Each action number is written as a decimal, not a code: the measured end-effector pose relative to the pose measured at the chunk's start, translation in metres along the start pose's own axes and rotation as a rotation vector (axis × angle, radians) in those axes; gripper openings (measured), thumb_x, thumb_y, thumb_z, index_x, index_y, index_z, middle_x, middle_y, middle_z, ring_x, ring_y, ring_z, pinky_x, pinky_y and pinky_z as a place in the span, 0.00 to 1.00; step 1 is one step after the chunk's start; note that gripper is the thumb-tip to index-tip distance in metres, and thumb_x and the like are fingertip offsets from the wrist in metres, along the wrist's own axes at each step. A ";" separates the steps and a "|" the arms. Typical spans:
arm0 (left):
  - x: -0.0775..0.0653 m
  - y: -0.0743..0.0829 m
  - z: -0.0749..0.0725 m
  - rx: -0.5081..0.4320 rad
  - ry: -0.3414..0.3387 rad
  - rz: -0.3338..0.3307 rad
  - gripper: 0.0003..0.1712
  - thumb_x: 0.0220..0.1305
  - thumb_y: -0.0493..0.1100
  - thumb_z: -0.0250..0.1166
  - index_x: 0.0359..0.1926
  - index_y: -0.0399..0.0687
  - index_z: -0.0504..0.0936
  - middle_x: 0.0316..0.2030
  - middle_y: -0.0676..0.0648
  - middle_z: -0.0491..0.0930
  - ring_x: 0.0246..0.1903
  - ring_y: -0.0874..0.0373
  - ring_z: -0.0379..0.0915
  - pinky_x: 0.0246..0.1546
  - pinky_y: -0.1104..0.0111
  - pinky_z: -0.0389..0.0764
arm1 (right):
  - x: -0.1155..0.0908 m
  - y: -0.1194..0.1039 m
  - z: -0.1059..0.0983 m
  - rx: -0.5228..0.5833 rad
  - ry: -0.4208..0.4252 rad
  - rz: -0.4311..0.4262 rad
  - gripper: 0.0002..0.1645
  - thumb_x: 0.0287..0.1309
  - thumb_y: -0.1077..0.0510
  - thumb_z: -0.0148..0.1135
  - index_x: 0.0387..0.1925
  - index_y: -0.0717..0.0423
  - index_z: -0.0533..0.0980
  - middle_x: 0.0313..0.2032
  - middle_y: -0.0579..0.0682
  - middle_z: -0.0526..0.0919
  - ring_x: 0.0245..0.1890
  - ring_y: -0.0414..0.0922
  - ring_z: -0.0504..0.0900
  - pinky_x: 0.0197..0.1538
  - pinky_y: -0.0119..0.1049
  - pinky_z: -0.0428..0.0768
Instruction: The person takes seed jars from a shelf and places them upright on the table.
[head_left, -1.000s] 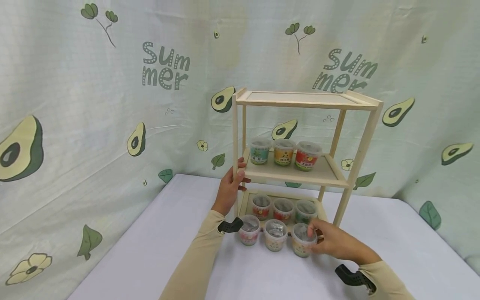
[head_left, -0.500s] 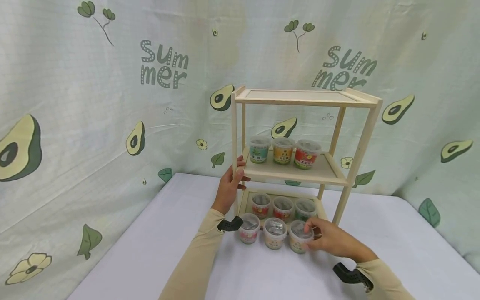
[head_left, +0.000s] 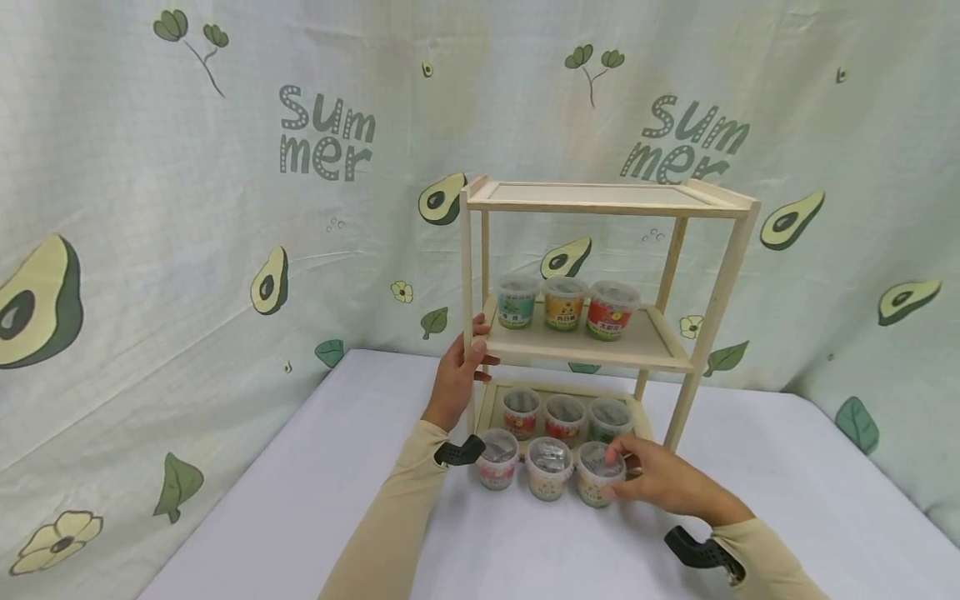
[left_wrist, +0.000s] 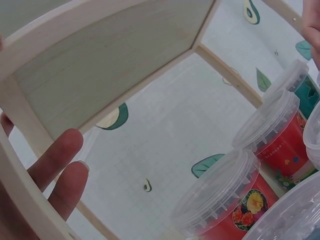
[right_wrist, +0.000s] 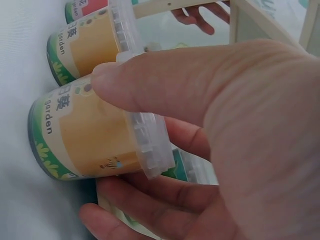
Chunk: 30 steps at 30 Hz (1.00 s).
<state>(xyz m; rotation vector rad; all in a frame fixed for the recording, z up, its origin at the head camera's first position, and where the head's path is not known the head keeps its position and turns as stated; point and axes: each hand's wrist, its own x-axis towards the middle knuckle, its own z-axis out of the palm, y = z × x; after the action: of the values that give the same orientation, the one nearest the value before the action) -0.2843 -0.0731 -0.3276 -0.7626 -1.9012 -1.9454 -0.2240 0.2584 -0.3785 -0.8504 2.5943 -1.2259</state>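
tub (head_left: 592,490) with orange label, upright at right end of front row (head_left: 547,480) on white table (head_left: 315,475), just left of nearer right hand (head_left: 663,478) and pinched by it, well apart from left hand (head_left: 452,381) wrapped round shelf post (head_left: 466,267).

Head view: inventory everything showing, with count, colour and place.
Rack: 1, pale wood, on the table.
Teal tub: 1, teal, middle shelf, left.
Orange tub: 1, orange, middle shelf, centre.
Red tub: 1, red, middle shelf, right.
Lower red tubs: 2, red, bottom shelf, left and centre.
Green tub: 1, green, bottom shelf, right.
Pink tub: 1, pinkish red, in front of rack, left.
Front orange tubs: 2, orange, in front, centre and right.
Table: 1, white, under the rack.
Backdrop: 1, pale green, printed, behind the table.
Sleeves: 2, beige, on both arms.
Wrist cameras: 2, black, one per wrist.
Left grip: 1, bare, at rack's left post.
Right grip: 1, bare, on the rightmost front tub.
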 end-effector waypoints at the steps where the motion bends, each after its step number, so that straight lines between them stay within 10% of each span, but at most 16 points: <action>1: 0.000 0.000 0.000 0.002 0.001 0.001 0.23 0.80 0.43 0.50 0.67 0.33 0.68 0.76 0.42 0.57 0.50 0.32 0.76 0.42 0.43 0.79 | -0.001 0.000 0.000 0.005 -0.005 0.001 0.23 0.54 0.56 0.76 0.43 0.60 0.72 0.42 0.55 0.76 0.42 0.48 0.80 0.41 0.34 0.77; 30: -0.001 -0.004 0.000 -0.014 0.001 0.011 0.22 0.80 0.42 0.50 0.66 0.32 0.68 0.75 0.42 0.57 0.51 0.28 0.74 0.39 0.55 0.80 | -0.001 0.001 -0.004 -0.047 0.003 0.004 0.24 0.57 0.51 0.74 0.48 0.58 0.75 0.48 0.54 0.80 0.47 0.52 0.82 0.43 0.35 0.80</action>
<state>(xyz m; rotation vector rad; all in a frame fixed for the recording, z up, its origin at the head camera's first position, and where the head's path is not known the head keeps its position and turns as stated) -0.2864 -0.0734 -0.3315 -0.7745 -1.8805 -1.9547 -0.2251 0.2625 -0.3768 -0.8524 2.6359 -1.1701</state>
